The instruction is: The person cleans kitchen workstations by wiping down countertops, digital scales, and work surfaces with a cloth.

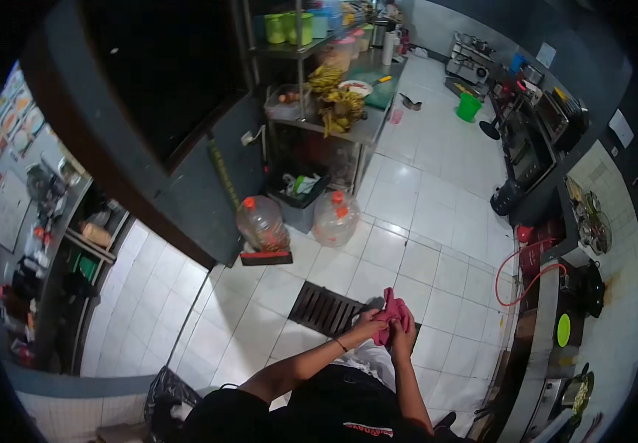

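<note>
A dark pink cloth (391,311) is bunched up in front of my body, low over the tiled floor. My left hand (367,326), with a thin dark band on its wrist, grips the cloth from the left side. On the right side, my right hand (404,337) is closed around the same cloth. Part of the cloth sticks up above the fingers, and some fingertips are hidden in its folds. Just beyond the hands lies a dark floor drain grate (323,308).
Two large clear water jugs (336,220) stand by a grey bin (298,193) at the steel table. Bananas (342,107) lie on that table. A green bucket (468,108) sits farther back. An orange hose (499,284) loops beside the right counter, where a lime plate (563,330) rests.
</note>
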`<action>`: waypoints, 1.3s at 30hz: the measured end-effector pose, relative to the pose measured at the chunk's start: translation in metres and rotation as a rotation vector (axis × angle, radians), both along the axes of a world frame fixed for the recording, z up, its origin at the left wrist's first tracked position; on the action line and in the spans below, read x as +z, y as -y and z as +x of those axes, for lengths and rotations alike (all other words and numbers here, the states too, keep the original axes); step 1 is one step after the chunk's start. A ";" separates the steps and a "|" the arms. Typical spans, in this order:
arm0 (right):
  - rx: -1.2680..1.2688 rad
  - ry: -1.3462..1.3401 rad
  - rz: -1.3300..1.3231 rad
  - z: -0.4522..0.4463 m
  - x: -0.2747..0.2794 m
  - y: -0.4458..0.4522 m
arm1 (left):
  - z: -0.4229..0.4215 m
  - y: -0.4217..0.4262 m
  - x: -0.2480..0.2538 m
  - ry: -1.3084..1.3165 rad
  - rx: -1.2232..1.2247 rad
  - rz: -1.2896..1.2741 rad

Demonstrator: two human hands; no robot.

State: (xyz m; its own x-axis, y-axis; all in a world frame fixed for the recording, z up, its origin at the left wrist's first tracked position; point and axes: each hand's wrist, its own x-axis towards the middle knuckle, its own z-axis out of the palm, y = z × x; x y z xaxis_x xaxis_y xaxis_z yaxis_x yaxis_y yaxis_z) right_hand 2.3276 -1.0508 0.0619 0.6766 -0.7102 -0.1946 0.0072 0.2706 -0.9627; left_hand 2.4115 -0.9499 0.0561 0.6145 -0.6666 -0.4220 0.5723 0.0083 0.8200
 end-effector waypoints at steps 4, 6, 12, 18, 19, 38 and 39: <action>0.139 -0.226 -0.017 0.073 -0.022 0.080 | 0.068 0.058 -0.041 -0.103 0.082 -0.074; 0.189 -0.229 0.039 0.116 -0.029 0.124 | 0.114 0.080 -0.034 -0.072 0.064 -0.091; 0.323 -0.108 0.076 0.270 -0.015 0.230 | 0.253 0.175 -0.003 0.007 0.126 0.032; 0.514 -0.009 0.178 0.379 -0.005 0.313 | 0.335 0.256 -0.006 0.024 0.359 0.060; 0.516 -0.011 0.180 0.393 -0.016 0.324 | 0.346 0.268 -0.015 0.022 0.360 0.062; -0.029 -0.071 -0.016 0.629 0.001 0.682 | 0.652 0.691 -0.032 0.242 -0.149 0.012; -0.041 -0.049 -0.027 0.643 0.004 0.693 | 0.664 0.703 -0.022 0.239 -0.147 0.015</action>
